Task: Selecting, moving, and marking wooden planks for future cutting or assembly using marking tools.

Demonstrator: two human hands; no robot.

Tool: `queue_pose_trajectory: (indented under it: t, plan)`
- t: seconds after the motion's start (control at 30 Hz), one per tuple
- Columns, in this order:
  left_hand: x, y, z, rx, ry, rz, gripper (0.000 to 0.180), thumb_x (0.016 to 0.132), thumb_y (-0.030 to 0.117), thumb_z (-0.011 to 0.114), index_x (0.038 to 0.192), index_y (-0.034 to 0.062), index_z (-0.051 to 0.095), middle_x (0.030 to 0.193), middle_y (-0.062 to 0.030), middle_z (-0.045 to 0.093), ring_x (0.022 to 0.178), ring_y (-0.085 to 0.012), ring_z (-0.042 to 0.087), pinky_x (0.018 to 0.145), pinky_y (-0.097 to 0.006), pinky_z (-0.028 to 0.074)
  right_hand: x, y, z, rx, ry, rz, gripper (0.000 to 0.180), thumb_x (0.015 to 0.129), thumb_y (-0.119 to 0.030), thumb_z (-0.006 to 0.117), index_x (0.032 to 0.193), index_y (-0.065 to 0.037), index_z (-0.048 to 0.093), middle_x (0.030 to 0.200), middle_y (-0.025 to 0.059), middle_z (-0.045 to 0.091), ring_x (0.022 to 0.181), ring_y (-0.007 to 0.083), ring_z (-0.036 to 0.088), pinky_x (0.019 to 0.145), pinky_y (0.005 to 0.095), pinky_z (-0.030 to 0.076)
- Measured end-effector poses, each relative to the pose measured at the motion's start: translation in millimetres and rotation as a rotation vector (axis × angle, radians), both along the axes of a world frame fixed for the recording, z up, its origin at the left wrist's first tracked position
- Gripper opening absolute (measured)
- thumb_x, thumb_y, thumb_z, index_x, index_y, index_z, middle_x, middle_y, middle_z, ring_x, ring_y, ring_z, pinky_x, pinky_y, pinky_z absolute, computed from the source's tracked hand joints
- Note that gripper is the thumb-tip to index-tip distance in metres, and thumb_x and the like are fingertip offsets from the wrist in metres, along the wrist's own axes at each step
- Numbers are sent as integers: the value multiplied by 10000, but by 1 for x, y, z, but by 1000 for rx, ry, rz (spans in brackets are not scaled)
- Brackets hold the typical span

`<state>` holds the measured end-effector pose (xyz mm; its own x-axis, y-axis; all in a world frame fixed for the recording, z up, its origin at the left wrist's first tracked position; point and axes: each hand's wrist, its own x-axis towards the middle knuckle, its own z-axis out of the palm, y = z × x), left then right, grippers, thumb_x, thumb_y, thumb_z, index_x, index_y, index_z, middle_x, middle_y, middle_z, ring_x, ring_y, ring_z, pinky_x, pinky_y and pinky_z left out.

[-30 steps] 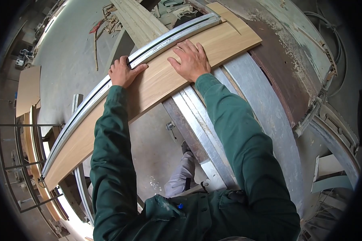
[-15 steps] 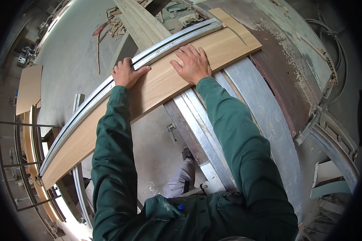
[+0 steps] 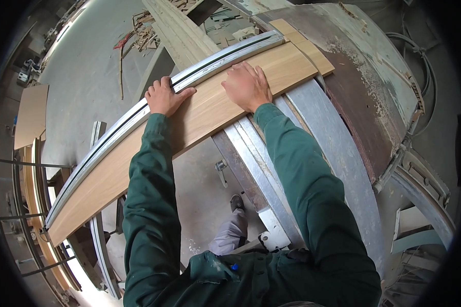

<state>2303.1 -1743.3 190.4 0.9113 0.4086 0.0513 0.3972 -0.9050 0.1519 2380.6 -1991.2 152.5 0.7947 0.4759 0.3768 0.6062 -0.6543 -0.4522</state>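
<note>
A long wood-grain board (image 3: 205, 111) lies slantwise along a metal fence (image 3: 235, 52). My left hand (image 3: 164, 97) grips the fence, its fingers curled over the top and its thumb stretched along the board. Flat on the board's face, farther right, rests my right hand (image 3: 247, 88), somewhat blurred, with the fingers apart. A narrow piece of the same board (image 3: 308, 48) lies at the right end. Between this piece and the long board runs a curved gap with a thin grey edge showing in it; I cannot tell whether that is a saw blade.
Metal table rails (image 3: 333, 130) run under the board. A worn brown tabletop (image 3: 376, 112) lies to the right. Wood scraps (image 3: 144, 38) litter the floor beyond the fence. A crank handle (image 3: 221, 173) hangs below the board; a metal frame (image 3: 28, 217) stands left.
The long board's right end now shows apart from the narrow end piece, where a short slit showed before. Both hands keep their places on fence and board; the view has shifted slightly.
</note>
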Motion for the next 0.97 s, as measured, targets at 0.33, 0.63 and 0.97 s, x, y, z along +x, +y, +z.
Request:
queue_pose_trajectory:
  t: [0.33, 0.63, 0.97]
  plan:
    - [-6, 5, 4, 29, -56, -25, 1006, 618, 851, 669, 1210, 40, 614, 1122, -157, 600, 1067, -353, 551, 993, -460, 371, -8, 1, 13, -45, 65, -12, 459, 919, -457, 595, 1240, -135, 650, 1383, 82, 564, 1380, 295, 413, 1159, 538, 253]
    - [-21, -5, 15, 44, -69, -29, 957, 609, 853, 671, 1142, 58, 627, 1097, -145, 591, 1054, -341, 550, 961, -453, 372, -26, -9, 29, -61, 47, -8, 453, 913, -439, 615, 1235, -122, 649, 1359, 73, 571, 1360, 283, 430, 1151, 523, 264]
    - [-47, -25, 38, 77, -51, -9, 956, 643, 824, 686, 1233, 76, 600, 1150, -153, 587, 1093, -350, 544, 1002, -466, 356, -48, -26, 37, -71, 39, -22, 505, 910, -461, 610, 1304, -145, 632, 1419, 68, 538, 1410, 281, 382, 1177, 519, 221]
